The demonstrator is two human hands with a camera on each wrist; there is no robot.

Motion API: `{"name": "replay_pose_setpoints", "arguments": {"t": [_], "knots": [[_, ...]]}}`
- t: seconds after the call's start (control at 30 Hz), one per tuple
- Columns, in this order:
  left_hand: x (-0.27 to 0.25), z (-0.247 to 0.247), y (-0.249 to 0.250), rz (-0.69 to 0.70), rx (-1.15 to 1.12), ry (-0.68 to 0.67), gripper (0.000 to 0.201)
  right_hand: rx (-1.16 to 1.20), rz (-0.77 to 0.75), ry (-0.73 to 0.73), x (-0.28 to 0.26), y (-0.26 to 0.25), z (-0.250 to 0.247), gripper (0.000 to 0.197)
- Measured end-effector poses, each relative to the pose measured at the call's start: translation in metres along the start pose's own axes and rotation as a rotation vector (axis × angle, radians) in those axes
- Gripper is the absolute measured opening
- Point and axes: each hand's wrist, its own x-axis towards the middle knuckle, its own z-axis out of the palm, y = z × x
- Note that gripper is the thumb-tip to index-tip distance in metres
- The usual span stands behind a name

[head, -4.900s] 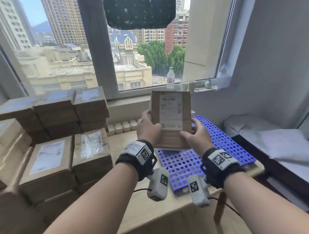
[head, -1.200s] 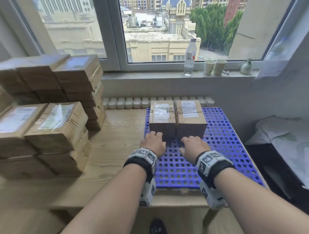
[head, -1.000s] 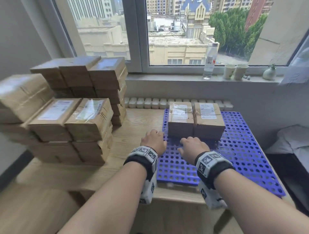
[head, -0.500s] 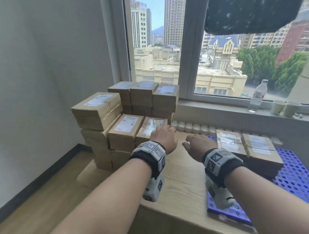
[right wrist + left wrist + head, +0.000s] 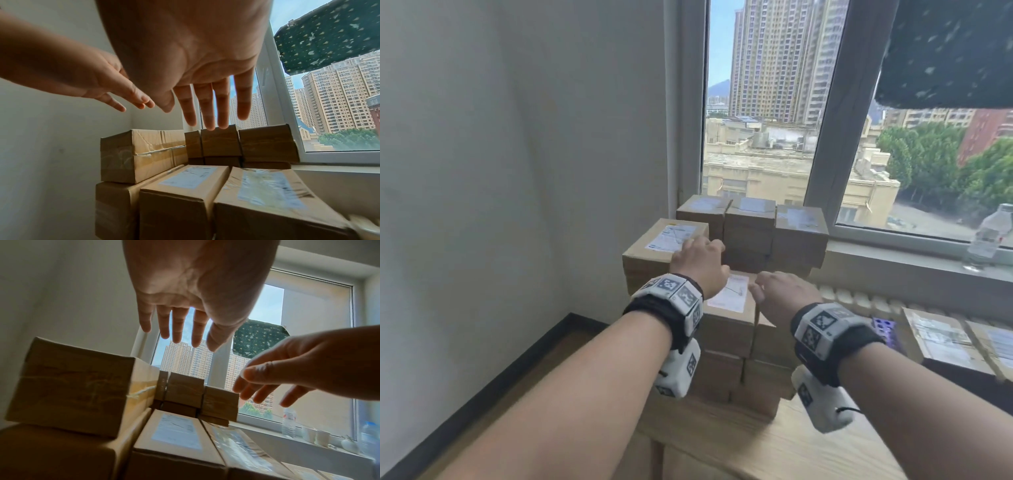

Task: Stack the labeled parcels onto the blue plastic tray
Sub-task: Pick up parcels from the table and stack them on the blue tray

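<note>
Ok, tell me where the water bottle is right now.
The water bottle stands on the windowsill at the far right of the head view, against the window glass, well right of the stacked parcels.

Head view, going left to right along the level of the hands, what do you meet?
Plain grey wall → left hand over the brown cardboard parcel stack → right hand → labelled brown parcels on the blue perforated plastic tray.

Wooden worktop (image 5: 722, 442) carries brown parcel stacks (image 5: 726, 370) by the window. Blue tray (image 5: 880, 323) lies right of stacks w/ two labeled parcels (image 5: 941, 342) on it.
</note>
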Motion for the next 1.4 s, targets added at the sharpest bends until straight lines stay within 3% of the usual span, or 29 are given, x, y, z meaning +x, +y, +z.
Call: {"name": "replay_pose_setpoints", "arguments": {"t": [0.5, 0.83, 1.17, 1.4], "knots": [[0.085, -0.008, -0.096, -0.198, 0.038, 0.049, 0.046, 0.084, -0.102, 0.066, 0.120, -0.060, 0.007, 0.040], [0.112, 0.003, -0.142, -0.468, -0.269, -0.144, 0.068, 0.115, -0.038, -0.008, 0.146, -0.080, 0.019, 0.056], [0.120, 0.018, -0.168, -0.442, -0.333, -0.301, 0.061, 0.294, 0.113, -0.094, 0.154, -0.089, 0.037, 0.052], [0.123, 0.021, -0.176, -0.393, -0.426, -0.316, 0.056, 0.419, 0.179, -0.094, 0.157, -0.098, 0.045, 0.053]]}}
